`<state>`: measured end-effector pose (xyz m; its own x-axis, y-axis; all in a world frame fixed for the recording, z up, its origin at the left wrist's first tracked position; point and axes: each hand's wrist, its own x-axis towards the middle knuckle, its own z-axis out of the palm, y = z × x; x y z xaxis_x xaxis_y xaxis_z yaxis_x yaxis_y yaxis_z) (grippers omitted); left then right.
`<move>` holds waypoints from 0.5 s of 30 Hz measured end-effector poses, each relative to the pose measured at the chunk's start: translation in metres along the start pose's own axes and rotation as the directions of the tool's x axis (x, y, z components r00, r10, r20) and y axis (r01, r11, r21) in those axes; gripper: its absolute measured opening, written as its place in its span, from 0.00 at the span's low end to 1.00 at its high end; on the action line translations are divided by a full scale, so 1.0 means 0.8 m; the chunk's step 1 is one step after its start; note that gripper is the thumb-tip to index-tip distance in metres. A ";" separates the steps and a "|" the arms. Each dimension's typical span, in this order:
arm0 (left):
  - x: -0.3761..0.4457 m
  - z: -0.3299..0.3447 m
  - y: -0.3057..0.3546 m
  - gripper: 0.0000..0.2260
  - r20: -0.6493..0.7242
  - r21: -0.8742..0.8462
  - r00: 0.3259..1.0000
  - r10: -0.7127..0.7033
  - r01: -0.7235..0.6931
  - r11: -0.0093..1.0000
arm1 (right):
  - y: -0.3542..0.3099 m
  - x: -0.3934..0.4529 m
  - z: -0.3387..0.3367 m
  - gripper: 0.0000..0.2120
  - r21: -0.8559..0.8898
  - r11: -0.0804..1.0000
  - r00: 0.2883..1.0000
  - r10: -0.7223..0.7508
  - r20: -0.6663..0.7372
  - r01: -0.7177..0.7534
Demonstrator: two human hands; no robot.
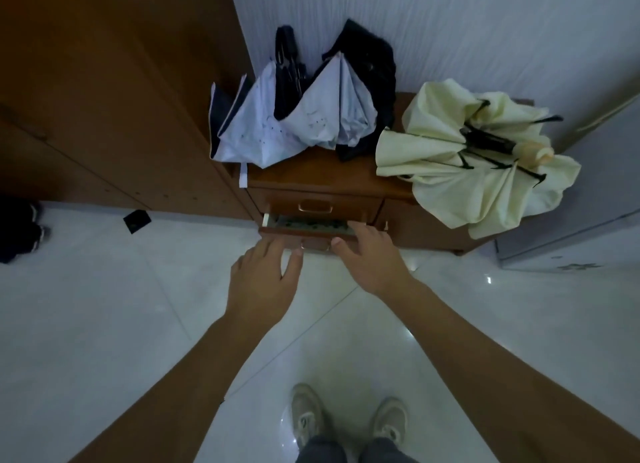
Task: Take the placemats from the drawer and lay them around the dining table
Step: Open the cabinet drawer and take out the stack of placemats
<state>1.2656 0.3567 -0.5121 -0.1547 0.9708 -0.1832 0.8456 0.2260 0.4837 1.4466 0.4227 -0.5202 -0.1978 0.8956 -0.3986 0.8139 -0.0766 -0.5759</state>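
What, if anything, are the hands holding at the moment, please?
Nothing is lifted. The right hand grips the front edge of the open drawer; the left hand hovers open just before it.

We see the lower wooden drawer (294, 235) of a small cabinet pulled partly open, and inside it the placemats (311, 225) lying flat, a pale edge with a dark speckled pattern showing in the narrow gap.
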 end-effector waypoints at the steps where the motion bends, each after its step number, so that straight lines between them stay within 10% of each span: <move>1: 0.005 0.023 -0.008 0.24 0.003 -0.012 1.000 -0.011 0.011 1.000 | 0.017 0.011 0.017 0.28 0.000 1.000 1.000 -0.002 -0.001 0.002; 15: 0.138 0.302 -0.145 0.25 -0.158 -0.028 0.984 0.079 -0.084 0.996 | 0.211 0.200 0.225 0.27 0.019 0.994 0.975 -0.099 -0.199 0.104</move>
<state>1.2741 0.4184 -0.7950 -0.1666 0.9860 -0.0067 0.8412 0.1457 0.5208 1.4541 0.4746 -0.8097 -0.1641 0.9681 -0.1894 0.7783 0.0091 -0.6278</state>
